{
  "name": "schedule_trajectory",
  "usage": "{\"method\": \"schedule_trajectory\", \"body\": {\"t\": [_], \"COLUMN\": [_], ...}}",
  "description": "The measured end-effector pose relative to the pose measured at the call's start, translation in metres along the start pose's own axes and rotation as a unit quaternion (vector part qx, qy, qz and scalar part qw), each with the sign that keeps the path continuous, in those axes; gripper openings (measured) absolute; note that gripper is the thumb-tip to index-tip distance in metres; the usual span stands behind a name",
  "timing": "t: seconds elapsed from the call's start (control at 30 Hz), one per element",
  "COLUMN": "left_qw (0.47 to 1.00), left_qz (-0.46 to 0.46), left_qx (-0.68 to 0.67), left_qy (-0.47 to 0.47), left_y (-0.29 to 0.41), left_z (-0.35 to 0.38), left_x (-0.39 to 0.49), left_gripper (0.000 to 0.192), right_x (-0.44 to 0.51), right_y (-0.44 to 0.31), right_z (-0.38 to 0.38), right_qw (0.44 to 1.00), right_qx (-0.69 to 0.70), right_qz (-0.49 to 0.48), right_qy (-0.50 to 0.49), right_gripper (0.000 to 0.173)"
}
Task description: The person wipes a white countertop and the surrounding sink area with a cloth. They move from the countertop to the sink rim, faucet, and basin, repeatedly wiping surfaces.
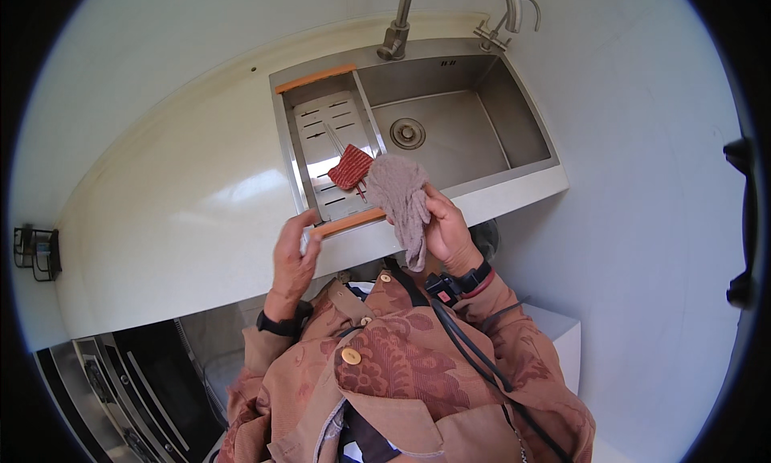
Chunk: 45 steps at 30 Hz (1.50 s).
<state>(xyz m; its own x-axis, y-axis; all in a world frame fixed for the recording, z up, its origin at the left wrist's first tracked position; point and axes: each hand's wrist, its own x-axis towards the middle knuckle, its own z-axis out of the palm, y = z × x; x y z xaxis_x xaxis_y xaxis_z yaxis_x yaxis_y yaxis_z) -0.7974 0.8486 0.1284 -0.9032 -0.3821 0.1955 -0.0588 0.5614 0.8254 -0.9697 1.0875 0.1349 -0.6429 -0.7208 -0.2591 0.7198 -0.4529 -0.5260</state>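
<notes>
A greyish-pink cloth (399,192) hangs bunched from my right hand (449,225), over the front edge of the steel sink (524,171). My left hand (293,258) holds nothing; its thumb and fingers are apart beside the near orange-brown end bar (349,223) of the drain rack. Inside that slotted metal rack (334,110) lies a red striped scrubbing pad (351,166). Thin sticks, seemingly chopsticks (333,136), pass beneath the pad. The grey cloth hides part of the rack's right side.
Behind the sink rise a metal faucet (394,41) and a smaller curved tap (512,8). A pale countertop (181,222) stretches left to a black wire holder (39,252) on the wall. Below it stands a black-fronted oven (162,391). A black cable (476,348) runs across my jacket.
</notes>
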Motion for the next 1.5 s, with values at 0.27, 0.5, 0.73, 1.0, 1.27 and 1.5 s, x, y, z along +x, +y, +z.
{"method": "schedule_trajectory", "body": {"t": [0.27,0.5,0.73,1.0,1.27,1.5], "left_qw": [0.887,0.88,0.846,0.812,0.963,0.943], "left_qz": [-0.178,-0.183,-0.236,-0.206,-0.094,-0.094], "left_qx": [-0.411,-0.438,-0.478,-0.534,-0.211,0.319], "left_qy": [-0.112,0.013,-0.01,0.118,0.136,0.006], "left_y": [0.033,0.012,0.014,0.009,-0.003,-0.09], "left_z": [0.036,0.037,0.014,-0.03,-0.134,-0.073], "left_x": [0.036,0.038,0.042,0.057,0.04,0.015], "left_gripper": [0.04,0.032,0.045,0.043,0.05,0.057], "right_x": [0.011,0.023,0.029,0.037,0.036,0.028], "right_y": [0.025,0.038,0.041,0.039,0.03,0.03], "right_z": [0.033,0.024,0.017,0.031,0.006,-0.033], "right_qw": [0.995,0.995,0.984,0.977,0.912,0.793], "right_qx": [0.049,-0.088,-0.166,-0.208,-0.387,-0.567], "right_qz": [0.036,0.044,0.026,-0.011,-0.103,-0.203], "right_qy": [-0.083,0.011,0.05,0.037,0.088,0.092], "right_gripper": [0.056,0.044,0.034,0.03,0.031,0.025]}}
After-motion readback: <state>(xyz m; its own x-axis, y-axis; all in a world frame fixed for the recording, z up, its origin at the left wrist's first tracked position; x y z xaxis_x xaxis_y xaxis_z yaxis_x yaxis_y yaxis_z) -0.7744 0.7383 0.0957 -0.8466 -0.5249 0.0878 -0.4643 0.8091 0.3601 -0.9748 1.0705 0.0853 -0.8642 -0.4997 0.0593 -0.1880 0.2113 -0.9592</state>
